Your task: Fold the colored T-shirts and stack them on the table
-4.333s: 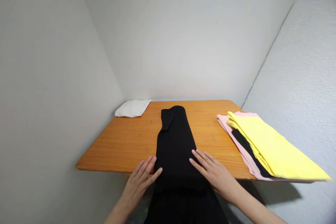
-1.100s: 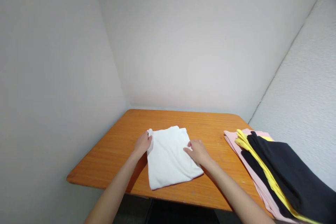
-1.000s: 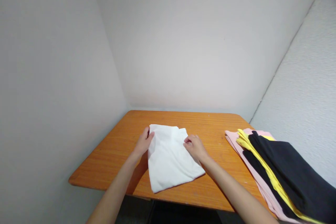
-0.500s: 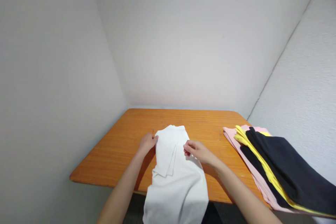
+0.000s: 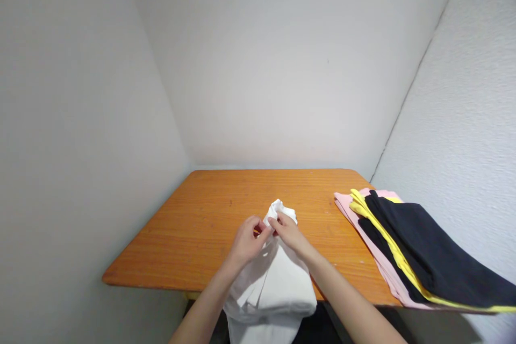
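Note:
A white garment [image 5: 278, 285] lies bunched on the near middle of the orange wooden table [image 5: 193, 226], its lower part hanging over the front edge. My left hand [image 5: 246, 241] and my right hand [image 5: 287, 230] meet at its top end, each pinching the white cloth. The fingers of both are closed on the fabric, which rises in a small peak between them.
At the table's right edge lies a pile of clothes [image 5: 407, 247]: pink at the bottom, then black, yellow, and a black piece on top, jutting past the front edge. Grey walls close in on the left, back and right.
The black garment went onto the right pile. The folded white garment came to the middle, was opened out lengthwise, and both hands have now drawn together at its top, bunching it.

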`<action>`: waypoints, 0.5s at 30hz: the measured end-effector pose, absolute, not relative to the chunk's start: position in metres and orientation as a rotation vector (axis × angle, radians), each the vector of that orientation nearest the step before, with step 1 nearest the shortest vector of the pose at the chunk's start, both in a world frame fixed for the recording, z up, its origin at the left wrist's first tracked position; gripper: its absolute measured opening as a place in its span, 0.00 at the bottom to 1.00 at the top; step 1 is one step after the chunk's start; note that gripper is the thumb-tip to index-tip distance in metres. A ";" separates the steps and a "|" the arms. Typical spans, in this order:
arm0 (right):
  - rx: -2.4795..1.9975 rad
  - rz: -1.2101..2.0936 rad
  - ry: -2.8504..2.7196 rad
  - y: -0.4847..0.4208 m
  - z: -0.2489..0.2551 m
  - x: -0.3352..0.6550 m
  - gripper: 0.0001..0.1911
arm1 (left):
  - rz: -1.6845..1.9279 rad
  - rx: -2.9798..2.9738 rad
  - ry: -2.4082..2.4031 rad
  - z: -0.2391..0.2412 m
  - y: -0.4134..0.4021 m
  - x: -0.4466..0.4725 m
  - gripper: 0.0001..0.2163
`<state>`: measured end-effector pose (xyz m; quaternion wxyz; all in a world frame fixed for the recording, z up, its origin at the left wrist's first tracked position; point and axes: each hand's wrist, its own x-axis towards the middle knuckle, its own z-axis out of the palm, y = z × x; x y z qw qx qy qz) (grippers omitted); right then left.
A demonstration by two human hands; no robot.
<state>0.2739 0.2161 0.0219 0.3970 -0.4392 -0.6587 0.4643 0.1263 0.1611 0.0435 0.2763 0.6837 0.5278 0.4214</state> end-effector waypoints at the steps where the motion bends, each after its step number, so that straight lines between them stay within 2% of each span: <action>1: -1.080 1.208 -1.655 0.210 0.024 0.274 0.18 | 1.151 1.828 1.465 0.042 0.157 0.129 0.15; 5: -0.966 1.329 -1.606 0.179 0.039 0.274 0.17 | 1.260 1.783 1.599 0.035 0.140 0.138 0.18; 11: -0.841 1.572 -1.317 0.122 0.066 0.302 0.13 | 1.493 1.383 1.290 0.055 0.089 0.124 0.17; 15: -0.986 1.276 -1.250 0.092 0.092 0.362 0.12 | 1.714 0.926 1.270 0.091 0.046 0.080 0.20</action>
